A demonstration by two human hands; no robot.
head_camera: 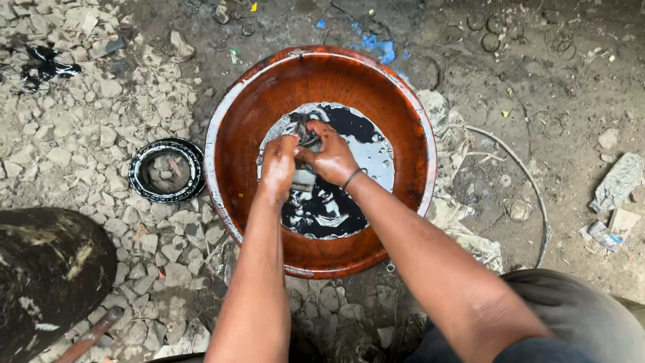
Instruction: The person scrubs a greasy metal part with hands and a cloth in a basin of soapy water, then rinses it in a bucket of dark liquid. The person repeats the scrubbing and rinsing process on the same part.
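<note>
Item: round reddish-brown basin (232, 134) on rubble-strewn ground (80, 141), holding shallow black oily liquid (322, 208).
Left hand (279, 165) and right hand (330, 156): together over the basin's middle, fingers clamped on a small dark metal part (304, 176) just above the liquid.
Step in hand, by judgement: washing the part.
Next move likely calls for turning it with a firm, slip-proof grip.
Nearby: black ring-shaped part (166, 171), left of the basin.

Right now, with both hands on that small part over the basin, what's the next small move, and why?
Probably dip the part back into the black liquid and rub again: both the left hand and right hand grip it just above the pool in the basin, and it looks dark with grime.
</note>
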